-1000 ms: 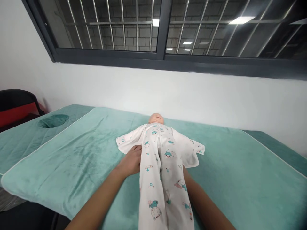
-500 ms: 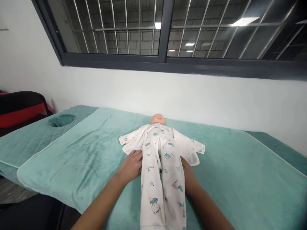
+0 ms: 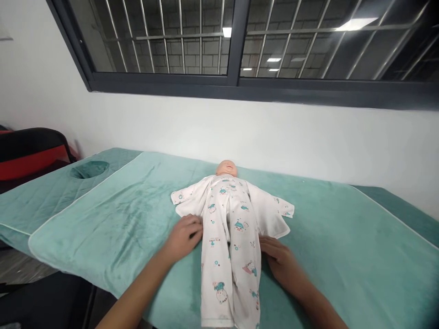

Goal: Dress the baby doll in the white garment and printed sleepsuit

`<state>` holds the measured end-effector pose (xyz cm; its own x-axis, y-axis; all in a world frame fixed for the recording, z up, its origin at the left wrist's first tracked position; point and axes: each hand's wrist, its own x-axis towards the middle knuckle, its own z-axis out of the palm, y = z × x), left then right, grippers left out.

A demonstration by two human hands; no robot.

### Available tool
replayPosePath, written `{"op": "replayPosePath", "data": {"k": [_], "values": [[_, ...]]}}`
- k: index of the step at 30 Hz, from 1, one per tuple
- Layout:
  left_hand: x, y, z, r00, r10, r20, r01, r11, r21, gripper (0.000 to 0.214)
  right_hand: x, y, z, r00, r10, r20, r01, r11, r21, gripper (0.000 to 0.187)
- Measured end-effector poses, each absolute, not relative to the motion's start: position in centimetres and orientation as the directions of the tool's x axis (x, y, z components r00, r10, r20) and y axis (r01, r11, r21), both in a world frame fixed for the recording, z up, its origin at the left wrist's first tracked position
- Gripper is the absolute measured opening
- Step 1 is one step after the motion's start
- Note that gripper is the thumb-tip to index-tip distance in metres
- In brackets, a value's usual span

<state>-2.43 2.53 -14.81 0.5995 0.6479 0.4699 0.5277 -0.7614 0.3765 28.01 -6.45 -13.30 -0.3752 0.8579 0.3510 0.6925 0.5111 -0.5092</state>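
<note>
A baby doll [image 3: 227, 168] lies face up on the bed, its head toward the wall. White printed baby pants [image 3: 219, 269] lie lengthwise over its front, legs toward me. Beneath them, a white baby shirt [image 3: 270, 210] is spread with both sleeves out. My left hand [image 3: 183, 237] is at the pants' left edge, fingers curled and thumb bent toward them; its fingertips are partly hidden by the cloth. On the other side, my right hand [image 3: 283, 265] has its fingers stretched out against the pants' right edge, below the shirt's hem.
The green bed cover [image 3: 343, 237] spreads out on both sides, with a face hole [image 3: 89, 169] at the left end. A white wall [image 3: 274, 137] and a barred window [image 3: 236, 84] rise behind. A black and red chair [image 3: 34, 153] stands at far left.
My right hand has come out from beside the pants, slightly toward me and to the right. The right pants leg has shifted left. My left hand has shifted slightly left.
</note>
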Motion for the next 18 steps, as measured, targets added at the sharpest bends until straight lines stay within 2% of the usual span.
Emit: {"op": "replayPosePath", "data": {"k": [2,4,5,7,11,13,16,18], "values": [[-3.2,3.1,-14.7,0.414,0.757,0.505,0.589,-0.646,0.486,0.027,29.7,-6.6,-14.0,-0.216,0.907,0.362,0.73,0.396,-0.557,0.047],[-4.0,4.0,-14.7,0.11,0.851,0.513,0.711,-0.428,0.558,0.026,32.1,-6.3,-14.7,0.02,0.917,0.399,0.807,0.22,-0.548,0.037],[-4.3,4.5,-14.7,-0.029,0.872,0.488,0.757,-0.3,0.581,0.027,33.3,-6.0,-15.0,0.136,0.901,0.411,0.842,0.114,-0.528,0.035],[-4.5,5.3,-14.7,-0.158,0.904,0.398,0.822,-0.103,0.56,0.03,35.3,-5.2,-15.3,0.307,0.867,0.392,0.866,-0.084,-0.493,0.041],[-3.9,5.9,-14.5,-0.102,0.951,0.293,0.922,-0.02,0.387,0.034,36.5,-3.3,-14.5,0.45,0.865,0.223,0.822,-0.303,-0.482,0.054],[-3.7,5.9,-14.5,-0.103,0.955,0.279,0.929,-0.008,0.371,0.033,36.1,-2.4,-13.7,0.488,0.861,0.146,0.783,-0.357,-0.509,0.054],[-3.7,5.8,-14.5,-0.094,0.96,0.262,0.927,-0.011,0.376,0.025,35.1,-1.2,-12.4,0.455,0.889,0.058,0.715,-0.326,-0.618,0.042],[-3.9,5.7,-14.6,-0.088,0.957,0.275,0.911,-0.034,0.412,0.022,34.3,-0.6,-11.2,0.412,0.908,0.08,0.587,-0.198,-0.785,0.036]]}}
